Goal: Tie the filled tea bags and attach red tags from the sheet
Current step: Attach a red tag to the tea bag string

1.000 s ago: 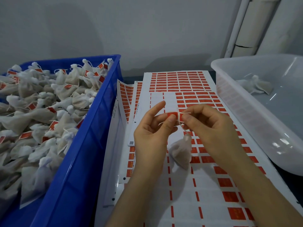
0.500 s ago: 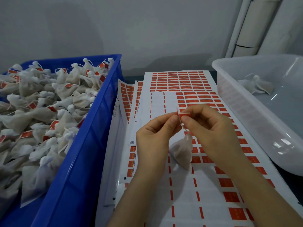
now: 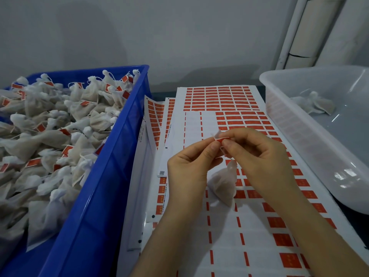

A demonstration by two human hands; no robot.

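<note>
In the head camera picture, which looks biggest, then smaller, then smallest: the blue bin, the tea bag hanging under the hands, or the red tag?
1. blue bin, though it sits nearer the camera
2. tea bag
3. red tag, pinched by both hands

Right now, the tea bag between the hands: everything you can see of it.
The tea bag is a small pouch of off-white, slightly see-through mesh, filled and bulging, with its neck gathered. It hangs above the tag sheet from a thin white string. Left hand and right hand pinch the string's end at a red tag. Neither hand visibly touches the pouch.
</note>
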